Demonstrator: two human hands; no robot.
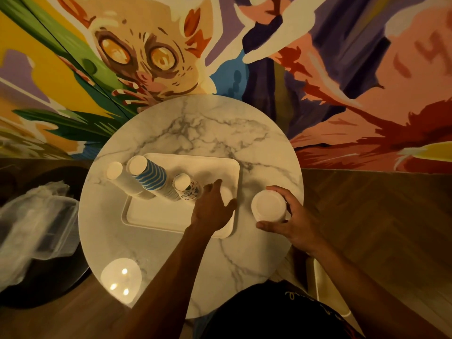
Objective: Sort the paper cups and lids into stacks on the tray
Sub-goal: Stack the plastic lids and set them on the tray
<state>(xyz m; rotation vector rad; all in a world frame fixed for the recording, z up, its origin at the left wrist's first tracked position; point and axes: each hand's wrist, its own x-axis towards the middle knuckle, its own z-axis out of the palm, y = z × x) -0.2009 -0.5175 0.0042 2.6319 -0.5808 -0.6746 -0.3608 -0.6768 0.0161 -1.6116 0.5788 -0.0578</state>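
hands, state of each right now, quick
left hand: over the tray, on something white; grip cannot be told
right hand: holding a white stack

A round marble table [195,126] stands on wood flooring [379,216] before a colourful mural wall [342,69], warmly lit.

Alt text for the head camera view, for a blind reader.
A person's right hand grips a white stack on a marble table beside a white tray; the left hand lies spread on the tray, near upside-down cups: plain stack, blue-striped stack, patterned stack.
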